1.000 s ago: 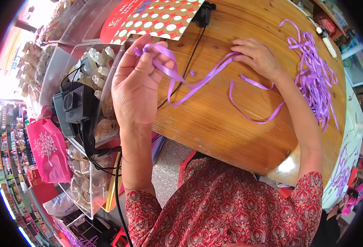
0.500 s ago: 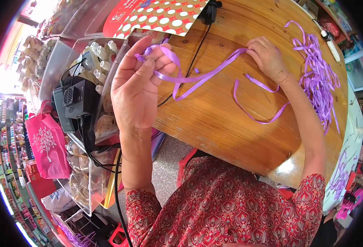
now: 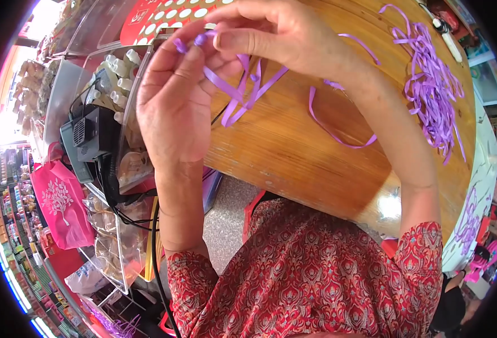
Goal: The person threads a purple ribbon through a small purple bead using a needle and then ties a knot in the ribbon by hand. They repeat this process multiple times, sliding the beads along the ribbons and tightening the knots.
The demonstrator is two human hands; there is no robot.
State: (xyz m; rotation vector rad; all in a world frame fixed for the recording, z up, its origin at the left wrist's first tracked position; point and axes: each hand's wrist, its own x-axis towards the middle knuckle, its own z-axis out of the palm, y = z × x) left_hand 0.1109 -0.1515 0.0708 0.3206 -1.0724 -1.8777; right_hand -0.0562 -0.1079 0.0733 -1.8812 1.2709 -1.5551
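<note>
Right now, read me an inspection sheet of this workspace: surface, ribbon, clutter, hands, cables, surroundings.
Surface: wooden table, with glare near its front edge.
Ribbon: purple ribbon hangs in loops below the hands; a purple ribbon heap lies to the right.
Clutter: dotted red card beyond the left hand.
Hands: left hand pinches knotted ribbon; right hand is close beside it, grip unclear.
Cables: black cables below a black device.
Surroundings: pink bag and stocked shelves, left.

Light is bright, blown out at upper left; glare spots the table (image 3: 293, 158); edges bend.
</note>
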